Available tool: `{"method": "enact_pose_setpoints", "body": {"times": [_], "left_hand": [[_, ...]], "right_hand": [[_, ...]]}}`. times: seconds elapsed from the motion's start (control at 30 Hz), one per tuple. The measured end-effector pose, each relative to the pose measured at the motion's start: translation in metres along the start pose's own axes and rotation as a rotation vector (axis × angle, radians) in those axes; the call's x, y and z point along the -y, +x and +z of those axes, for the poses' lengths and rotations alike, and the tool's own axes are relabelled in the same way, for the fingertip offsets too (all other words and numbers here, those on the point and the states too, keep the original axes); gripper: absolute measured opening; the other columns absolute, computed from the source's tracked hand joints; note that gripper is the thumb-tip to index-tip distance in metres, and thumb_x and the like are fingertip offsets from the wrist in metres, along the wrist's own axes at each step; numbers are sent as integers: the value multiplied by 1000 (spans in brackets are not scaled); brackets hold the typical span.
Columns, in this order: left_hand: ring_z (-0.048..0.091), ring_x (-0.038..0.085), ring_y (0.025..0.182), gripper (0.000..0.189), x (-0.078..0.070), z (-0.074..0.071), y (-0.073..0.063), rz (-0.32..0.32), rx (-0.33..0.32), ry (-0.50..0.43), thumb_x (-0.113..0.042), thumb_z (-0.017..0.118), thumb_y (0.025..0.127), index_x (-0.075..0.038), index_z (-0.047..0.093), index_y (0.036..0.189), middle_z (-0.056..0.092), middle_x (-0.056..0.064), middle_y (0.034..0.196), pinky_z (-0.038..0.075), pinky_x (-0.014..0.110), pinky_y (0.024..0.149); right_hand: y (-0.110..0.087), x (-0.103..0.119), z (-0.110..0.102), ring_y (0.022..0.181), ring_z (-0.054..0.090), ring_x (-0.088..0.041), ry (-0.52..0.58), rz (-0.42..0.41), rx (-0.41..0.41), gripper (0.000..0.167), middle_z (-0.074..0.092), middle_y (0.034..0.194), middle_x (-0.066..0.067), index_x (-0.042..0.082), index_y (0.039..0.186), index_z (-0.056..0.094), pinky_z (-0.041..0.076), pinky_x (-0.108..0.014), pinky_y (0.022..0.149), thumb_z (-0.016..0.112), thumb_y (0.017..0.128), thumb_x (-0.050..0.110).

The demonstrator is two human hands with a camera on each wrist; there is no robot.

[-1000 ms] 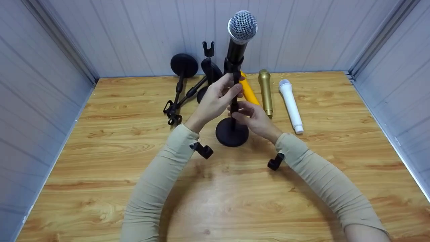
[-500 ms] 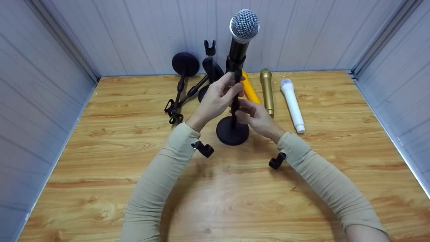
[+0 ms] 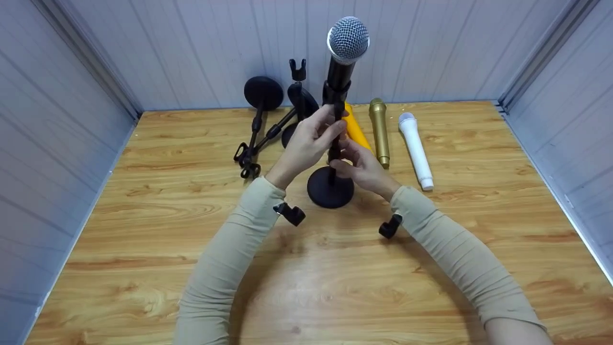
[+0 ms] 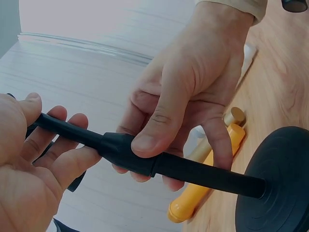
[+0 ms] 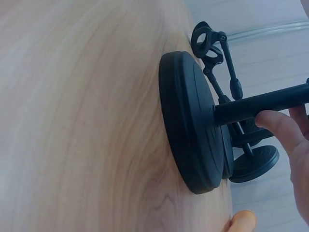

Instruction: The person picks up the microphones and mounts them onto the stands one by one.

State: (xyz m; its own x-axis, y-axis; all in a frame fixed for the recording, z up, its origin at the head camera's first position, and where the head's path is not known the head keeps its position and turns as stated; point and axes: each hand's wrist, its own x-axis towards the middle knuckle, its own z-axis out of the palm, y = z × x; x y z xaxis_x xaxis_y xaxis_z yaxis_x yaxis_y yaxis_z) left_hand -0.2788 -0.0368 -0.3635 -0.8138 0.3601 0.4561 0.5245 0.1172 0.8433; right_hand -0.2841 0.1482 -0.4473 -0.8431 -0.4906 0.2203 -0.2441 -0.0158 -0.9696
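Note:
A black microphone with a silver mesh head (image 3: 348,40) sits in the clip of a black desk microphone stand (image 3: 330,195), whose round base is on the table. My left hand (image 3: 306,143) holds the upper pole just below the clip. Lower down, my right hand (image 3: 368,168) grips the thicker adjusting collar (image 4: 126,152) of the pole, thumb on the near side and fingers behind. In the right wrist view, one right fingertip lies against the lower tube close over the round base (image 5: 190,121).
Behind on the left are several other black stands (image 3: 262,93), some lying tangled. Toward the back right lie an orange microphone (image 3: 357,128), partly hidden, a gold one (image 3: 380,136) and a white one (image 3: 416,151). Panel walls (image 3: 215,52) enclose the wooden table (image 3: 316,287).
The right hand and wrist have shifted slightly around the collar. The left hand stays on the upper pole, and the stand and microphone hold nearly the same place.

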Motion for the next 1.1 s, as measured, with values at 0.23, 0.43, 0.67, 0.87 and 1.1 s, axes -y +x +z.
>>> {"method": "enact_pose_setpoints", "body": {"times": [0.23, 0.43, 0.67, 0.87, 1.1], "left_hand": [[63, 30, 80, 21, 0, -1, -1, -2, 10, -14, -20, 58, 106, -8, 63, 121, 68, 11, 94, 48, 31, 71], [67, 30, 85, 21, 2, 0, -4, -2, 11, -50, -20, 58, 105, -9, 63, 121, 68, 11, 94, 51, 34, 75], [67, 27, 86, 20, 2, 4, -1, 9, 5, -19, -17, 58, 105, -6, 62, 121, 67, 14, 94, 53, 35, 78], [68, 16, 90, 23, -3, -2, -4, 14, 19, 47, -20, 60, 104, -7, 62, 124, 68, 4, 95, 54, 31, 83], [65, 17, 98, 36, -11, -14, -16, 62, 87, 384, -19, 66, 101, -6, 59, 133, 68, 7, 110, 54, 35, 84]], "right_hand": [[-3, 2, -3, 117, 59, -39, -23, 45, 30, 39, 60, 123, -24, 2, 139, 54, 57, -48, 90, 63, 102, 14], [-6, -2, 0, 120, 57, -47, -16, 74, 72, 41, 59, 125, -29, -7, 136, 48, 56, -51, 89, 58, 105, 18], [-6, -3, 2, 115, 62, -42, 4, 66, 30, 36, 64, 120, -25, -1, 133, 52, 57, -52, 87, 60, 104, 19], [-3, 2, 0, 117, 60, -41, -73, 41, 51, 30, 61, 123, -27, 0, 128, 58, 53, -49, 97, 62, 103, 15], [-7, 15, -14, 119, 62, -30, -373, 2, 127, 41, 63, 131, -11, 4, 135, 59, 44, -54, 105, 70, 98, 19]]}}
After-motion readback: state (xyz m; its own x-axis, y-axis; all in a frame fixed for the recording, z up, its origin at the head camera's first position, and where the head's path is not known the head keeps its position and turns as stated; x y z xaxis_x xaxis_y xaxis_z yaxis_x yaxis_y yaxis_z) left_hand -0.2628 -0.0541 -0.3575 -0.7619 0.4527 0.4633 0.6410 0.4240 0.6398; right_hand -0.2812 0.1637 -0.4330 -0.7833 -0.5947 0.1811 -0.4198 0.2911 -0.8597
